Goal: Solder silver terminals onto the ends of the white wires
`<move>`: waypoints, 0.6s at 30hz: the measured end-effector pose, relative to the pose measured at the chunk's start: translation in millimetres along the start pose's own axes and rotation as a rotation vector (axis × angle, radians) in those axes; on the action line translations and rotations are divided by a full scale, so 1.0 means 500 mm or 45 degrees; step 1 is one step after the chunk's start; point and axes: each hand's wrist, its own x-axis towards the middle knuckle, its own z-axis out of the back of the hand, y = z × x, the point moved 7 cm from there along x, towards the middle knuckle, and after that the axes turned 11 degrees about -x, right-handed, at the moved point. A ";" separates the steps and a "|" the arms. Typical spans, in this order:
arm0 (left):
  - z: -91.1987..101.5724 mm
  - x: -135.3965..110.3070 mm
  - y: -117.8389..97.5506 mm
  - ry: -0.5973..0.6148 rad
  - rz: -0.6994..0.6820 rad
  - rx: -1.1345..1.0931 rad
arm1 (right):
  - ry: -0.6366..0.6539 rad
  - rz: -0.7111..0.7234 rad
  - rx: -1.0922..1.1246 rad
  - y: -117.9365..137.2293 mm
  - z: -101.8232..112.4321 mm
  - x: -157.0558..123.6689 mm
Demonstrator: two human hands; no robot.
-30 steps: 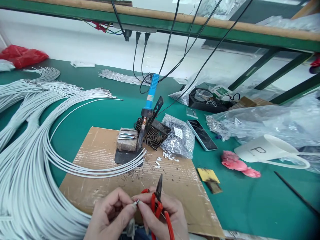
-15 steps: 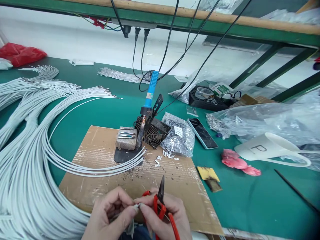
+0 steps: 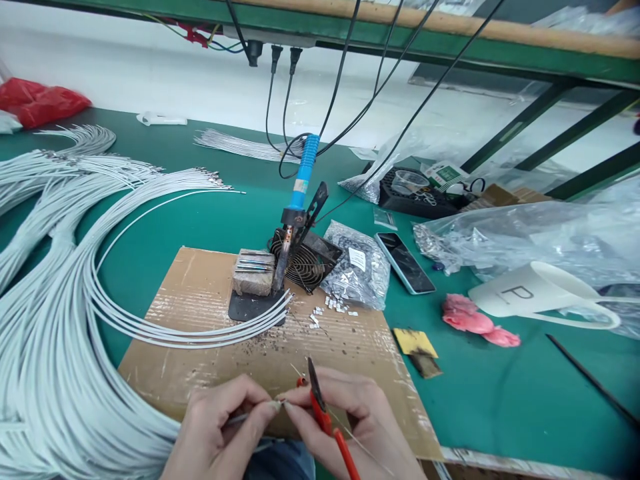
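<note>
At the bottom centre my left hand (image 3: 220, 427) is closed, thumb and forefinger pinching the end of a white cable (image 3: 237, 419). My right hand (image 3: 367, 410) meets it fingertip to fingertip, its thumb and forefinger closed on the same tiny end. Red-handled scissors (image 3: 320, 410) are tucked in my right hand, dark blades pointing up and away. Thin wire (image 3: 357, 441) trails from the right fingers. The exact detail between the fingertips is too small to make out. Several white cables (image 3: 200, 340) curve over the cardboard (image 3: 170, 293) just beyond.
A soldering iron (image 3: 304, 177) with a blue handle leans in its stand, beside a worn block (image 3: 253, 280). Small white pieces (image 3: 316, 313) lie near a plastic bag (image 3: 357, 260). A phone (image 3: 405, 263), a white jug (image 3: 530, 293) and thick cable bundles (image 3: 75, 367) surround the cardboard.
My right hand has shifted right and the scissors have tilted to the left. Thin wire shows more plainly at the right hand. Both hands keep their fingertips together.
</note>
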 end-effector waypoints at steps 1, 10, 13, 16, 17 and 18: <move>-0.002 -0.002 -0.012 0.006 -0.139 0.111 | 0.021 0.012 -0.029 0.001 0.000 0.001; -0.041 -0.011 -0.062 0.208 -0.935 0.695 | 0.334 0.074 -0.325 0.024 0.004 0.030; -0.032 0.027 -0.011 0.274 -0.187 0.080 | 0.212 -0.032 -0.140 0.009 0.004 0.037; -0.032 0.025 0.027 0.127 0.258 -0.464 | -0.065 -0.103 0.028 -0.009 -0.007 0.027; -0.034 0.023 0.033 0.085 0.326 -0.594 | -0.149 -0.110 0.043 -0.012 -0.014 0.020; -0.037 0.021 0.039 0.052 0.385 -0.690 | -0.222 -0.115 0.042 -0.014 -0.021 0.013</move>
